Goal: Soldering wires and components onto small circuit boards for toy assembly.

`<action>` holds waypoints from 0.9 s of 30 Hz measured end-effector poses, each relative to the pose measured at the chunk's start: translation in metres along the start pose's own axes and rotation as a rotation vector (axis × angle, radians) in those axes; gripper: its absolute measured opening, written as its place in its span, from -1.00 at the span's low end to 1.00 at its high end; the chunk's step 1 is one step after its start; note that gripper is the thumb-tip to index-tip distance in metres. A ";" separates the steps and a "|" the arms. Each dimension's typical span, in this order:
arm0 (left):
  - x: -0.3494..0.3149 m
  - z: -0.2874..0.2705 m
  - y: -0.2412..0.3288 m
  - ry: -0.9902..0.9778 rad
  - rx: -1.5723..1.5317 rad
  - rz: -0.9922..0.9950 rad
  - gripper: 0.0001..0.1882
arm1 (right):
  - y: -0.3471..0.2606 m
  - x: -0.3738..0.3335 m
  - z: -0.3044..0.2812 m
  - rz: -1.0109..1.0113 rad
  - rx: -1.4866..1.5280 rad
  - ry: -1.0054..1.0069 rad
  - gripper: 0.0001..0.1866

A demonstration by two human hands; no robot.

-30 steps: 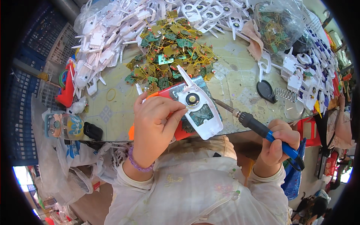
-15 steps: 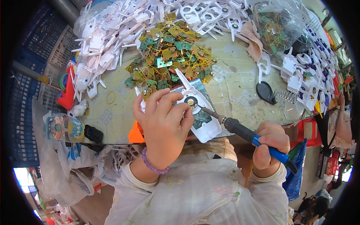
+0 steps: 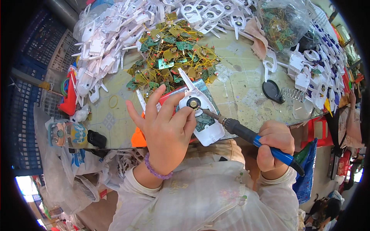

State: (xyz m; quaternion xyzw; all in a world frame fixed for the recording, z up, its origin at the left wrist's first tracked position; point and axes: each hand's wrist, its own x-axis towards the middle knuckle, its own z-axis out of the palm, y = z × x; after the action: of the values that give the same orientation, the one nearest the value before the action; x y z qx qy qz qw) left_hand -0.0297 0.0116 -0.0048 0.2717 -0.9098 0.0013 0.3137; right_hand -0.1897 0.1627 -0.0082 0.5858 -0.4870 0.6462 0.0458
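Observation:
My right hand (image 3: 275, 145) is wrapped round the blue and black handle of a soldering iron (image 3: 242, 129). Its tip meets the edge of a small round speaker (image 3: 193, 103), set in a white plastic housing (image 3: 211, 134) with a pointed stem. On the housing's left side, my left hand (image 3: 165, 129) has thumb and index finger pinched together close to the speaker, the other fingers raised. What lies in that pinch is too small to make out. Beneath the housing is a dark greenish flat piece (image 3: 207, 92) at the table's near edge.
A heap of green circuit boards with yellow wires (image 3: 173, 57) lies ahead. White plastic housings (image 3: 108, 46) are piled behind and left, more at right (image 3: 320, 77). A coiled spring holder (image 3: 295, 94) with a black base stands right; a clear cup (image 3: 73, 134) is at left.
The iron's tip has shifted slightly left, closer onto the speaker's edge, with my right hand following. The middle fingers of my left hand have lifted and spread a little.

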 end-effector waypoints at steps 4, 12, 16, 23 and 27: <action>0.000 -0.001 0.000 -0.005 -0.008 -0.004 -0.93 | 0.001 0.002 -0.001 -0.021 0.002 -0.062 -0.88; 0.000 -0.002 -0.001 -0.029 -0.029 0.005 -0.93 | -0.002 0.005 -0.002 -0.014 -0.009 -0.088 -0.83; 0.000 -0.003 -0.001 -0.044 -0.025 0.011 -0.92 | -0.003 0.007 -0.003 -0.037 -0.025 -0.104 -0.83; -0.001 -0.003 -0.002 -0.056 -0.041 0.010 -0.92 | -0.005 0.008 -0.008 -0.032 -0.064 -0.203 -0.81; -0.001 -0.003 -0.003 -0.058 -0.044 0.009 -0.91 | -0.009 0.009 -0.011 -0.061 -0.120 -0.242 -0.78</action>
State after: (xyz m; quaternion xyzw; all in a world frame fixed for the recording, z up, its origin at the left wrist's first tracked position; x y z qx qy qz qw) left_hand -0.0261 0.0103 -0.0028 0.2606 -0.9195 -0.0253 0.2933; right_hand -0.1945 0.1701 0.0054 0.6701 -0.5087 0.5389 0.0411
